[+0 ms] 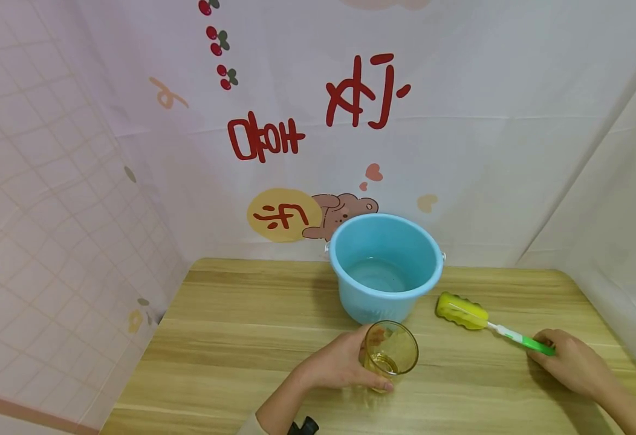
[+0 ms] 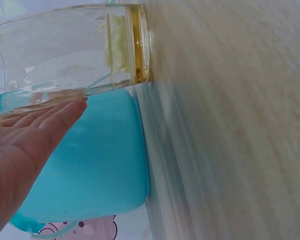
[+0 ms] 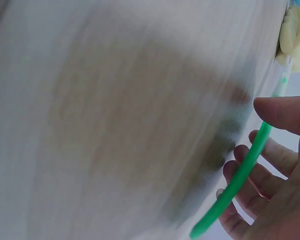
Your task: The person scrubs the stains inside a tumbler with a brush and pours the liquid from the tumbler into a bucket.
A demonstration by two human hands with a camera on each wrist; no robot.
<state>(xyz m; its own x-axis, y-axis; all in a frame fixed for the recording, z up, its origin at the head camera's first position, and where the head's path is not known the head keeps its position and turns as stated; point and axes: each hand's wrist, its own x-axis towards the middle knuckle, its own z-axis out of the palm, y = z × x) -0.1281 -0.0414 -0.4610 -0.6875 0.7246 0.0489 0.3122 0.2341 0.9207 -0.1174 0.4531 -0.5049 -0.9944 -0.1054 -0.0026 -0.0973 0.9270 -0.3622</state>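
Note:
My left hand [image 1: 345,360] holds an amber-tinted drinking glass [image 1: 403,347], thumb on the near side and fingers at the far side. Its base stands on or close over the table, mouth upward. In the left wrist view the fingers lie fairly straight along the glass [image 2: 60,47]. At the right, my right hand [image 1: 574,362] is around the green end of a sponge bottle brush [image 1: 508,332]. Thumb and loosely bent fingers lie on either side of the green handle [image 3: 235,185] in the right wrist view. The brush's yellow sponge head [image 1: 462,311] rests on the table.
A light blue bucket [image 1: 386,308] stands just behind the glass, near the back of the wooden table [image 1: 231,338], with what looks like water at its bottom. A printed white cloth [image 1: 486,169] hangs behind the table and along both sides.

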